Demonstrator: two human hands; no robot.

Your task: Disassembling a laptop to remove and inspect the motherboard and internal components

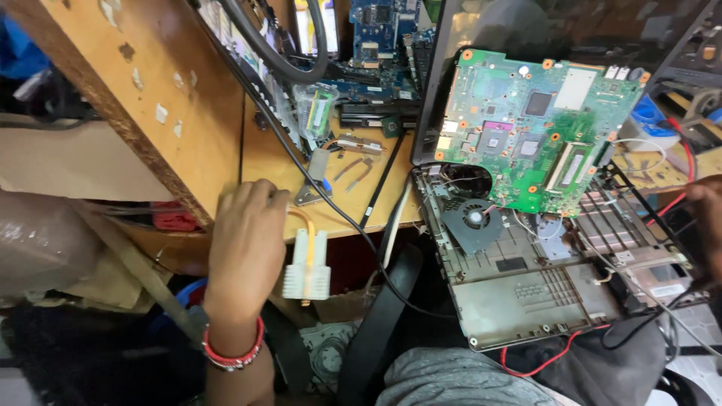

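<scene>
Left hand (248,233) grips the white plastic connector's yellow wire (310,239) at the wooden desk (271,162) edge; right hand (707,218) barely visible, grip unclear; connector wants steadying.

Raw chipboard with a rough, crumbling edge forms the table (331,162), beside a glossy green circuit board (538,128). The laptop's base shell (526,301) is matt grey plastic; the left hand (244,240) grips a smooth cream plastic connector (307,272).
</scene>
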